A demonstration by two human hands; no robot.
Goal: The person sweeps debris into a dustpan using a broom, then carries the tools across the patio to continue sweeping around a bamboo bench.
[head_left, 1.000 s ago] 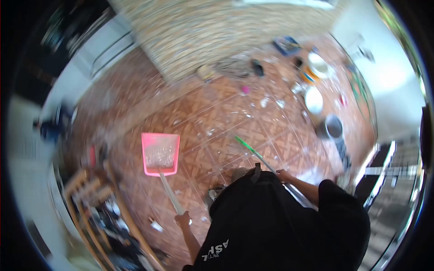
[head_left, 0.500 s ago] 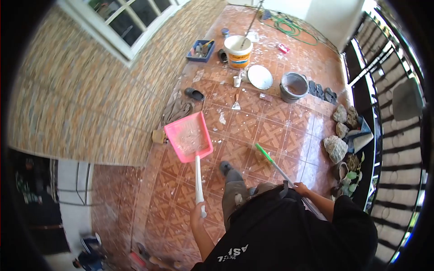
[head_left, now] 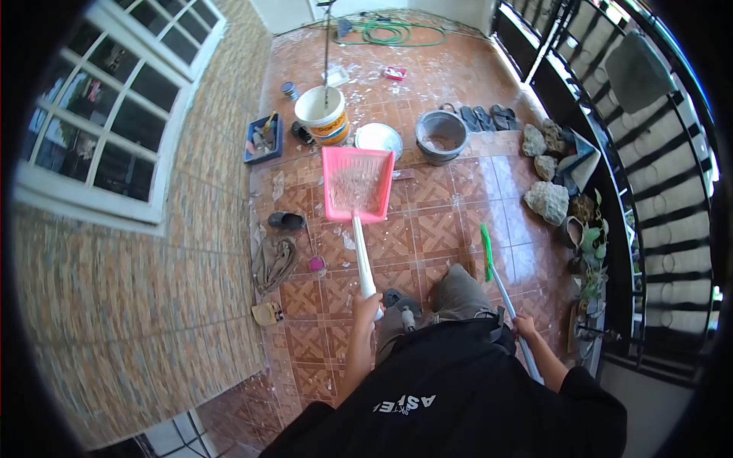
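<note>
Left hand [head_left: 368, 307] is closed round the lower end of the white handle of the pink dustpan [head_left: 356, 183]; the pan is held out ahead of the body, above the tiled floor [head_left: 443, 229], its tray loaded with pale grit and flakes. Right hand [head_left: 524, 327] is wrapped round the metal shaft of a green-tipped broom handle [head_left: 498, 278], which slants up beside the bent knee.

Landmark taken: the white paint bucket [head_left: 324, 114]. The dustpan's mouth lies just on the near side of it. A round white lid [head_left: 379, 139] sits just beside the bucket, a grey pail [head_left: 440, 137] further along on the same side, a blue tray [head_left: 263, 139] of tools on the bucket's window side.

Handling, as judged: with a loaded tray, the pan is best kept level or tipped slightly back toward the handle, moved slowly, so no grit is spilled over the front lip. The grip sits far from the load, so a firm wrist is called for. The broom is best kept clear of the feet.

Not made out: the broom head, which is hidden behind the dark shirt [head_left: 458, 397]; the fingers of both hands in detail; the contents of the grey pail; the pan's height above the floor; small debris on the tiles, blurred by lens curve.
</note>
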